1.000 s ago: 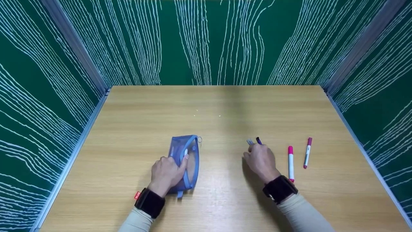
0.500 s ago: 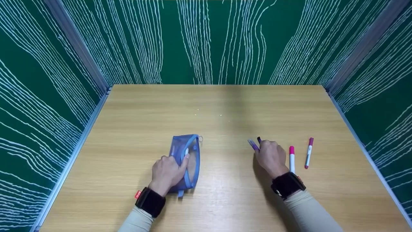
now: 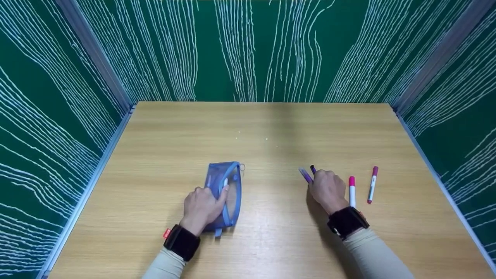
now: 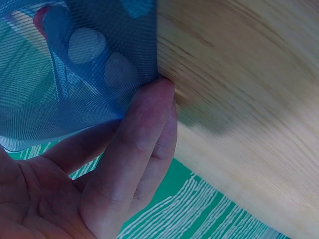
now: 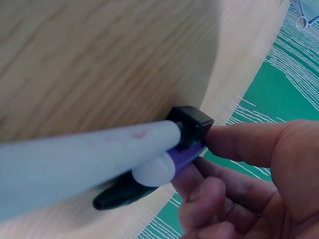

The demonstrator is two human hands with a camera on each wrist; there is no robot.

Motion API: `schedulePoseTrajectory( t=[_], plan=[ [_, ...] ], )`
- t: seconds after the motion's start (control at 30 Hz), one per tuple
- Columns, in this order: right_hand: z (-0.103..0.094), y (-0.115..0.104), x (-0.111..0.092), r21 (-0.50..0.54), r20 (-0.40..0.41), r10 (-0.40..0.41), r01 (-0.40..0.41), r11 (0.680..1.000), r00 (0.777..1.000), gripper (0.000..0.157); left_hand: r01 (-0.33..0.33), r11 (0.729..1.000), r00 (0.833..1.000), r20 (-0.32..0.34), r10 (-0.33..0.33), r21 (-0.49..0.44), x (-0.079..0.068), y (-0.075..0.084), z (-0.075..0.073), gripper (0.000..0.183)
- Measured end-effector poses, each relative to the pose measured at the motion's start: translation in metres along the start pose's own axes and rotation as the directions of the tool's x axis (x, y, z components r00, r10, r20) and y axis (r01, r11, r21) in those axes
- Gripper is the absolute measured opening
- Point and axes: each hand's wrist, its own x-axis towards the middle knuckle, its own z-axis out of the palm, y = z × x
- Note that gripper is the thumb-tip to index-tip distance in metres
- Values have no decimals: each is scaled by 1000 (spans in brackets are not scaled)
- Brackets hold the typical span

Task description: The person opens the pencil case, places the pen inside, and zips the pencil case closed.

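My left hand [image 3: 203,209] grips a blue mesh pencil case [image 3: 233,201] on the table, its thumb over the zip opening, where a white pen end [image 3: 225,181] shows. In the left wrist view, fingertips hold the edge of the mesh [image 4: 99,94]. To the right, my right hand [image 3: 328,190] pinches a purple pen [image 3: 306,176] and a dark-tipped pen [image 3: 312,169], both pointing away from me. In the right wrist view, the thumb is at a black blocky end [image 5: 194,122] and fingers are under the purple barrel [image 5: 185,157]; a white barrel [image 5: 89,154] crosses in front.
Beside my right hand lies a white marker with a pink cap [image 3: 352,190], partly hidden by the wrist. Farther right is a slimmer white pen with a magenta cap [image 3: 373,185]. Green walls with white lines [image 3: 217,50] enclose the wooden table [image 3: 186,131].
My right hand has shifted right and slightly back from the pens' far ends, showing more of the purple pen. My left hand keeps its hold on the pencil case.
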Motion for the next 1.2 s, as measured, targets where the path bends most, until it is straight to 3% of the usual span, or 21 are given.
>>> schedulePoseTrajectory(
  t=[0.17,0.57,0.9,1.2],
  plan=[
    [1,-1,1,-12,15,-1,1,1000,1000,26,5,1000,1000,-3,-5,1,0,-1,0,71],
    [0,-5,-1,-10,-44,-39,38,999,998,25,5,1000,1000,-19,-5,6,0,0,1,71],
    [-9,-11,-1,35,-103,-58,62,997,993,29,-3,1000,1000,3,3,5,2,1,1,74],
    [-13,-28,-2,117,-99,-86,97,988,991,28,2,1000,1000,-3,-2,15,3,0,2,77]
  ],
)
